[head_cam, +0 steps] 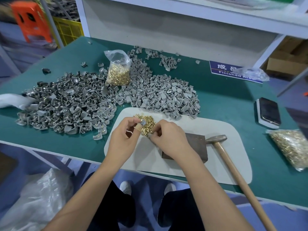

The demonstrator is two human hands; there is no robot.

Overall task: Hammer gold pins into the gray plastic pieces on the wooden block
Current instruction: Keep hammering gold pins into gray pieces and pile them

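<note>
Here the left hand (124, 130) pinches a gray piece (142, 122) above the pins (147, 125) while the right hand (168, 135), fingers curled, picks there; its hold is unclear.

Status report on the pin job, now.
Left hand pinches a gray plastic piece; right hand picks at loose gold pins. Hammer lies idle beside wooden block. Nothing blocking.

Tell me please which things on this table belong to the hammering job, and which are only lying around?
Job: gray piece in left hand; loose gold pins under right hand; wooden block; hammer; gray piles.
Lying about: phone; Finished Area sign; orange stool.
</note>
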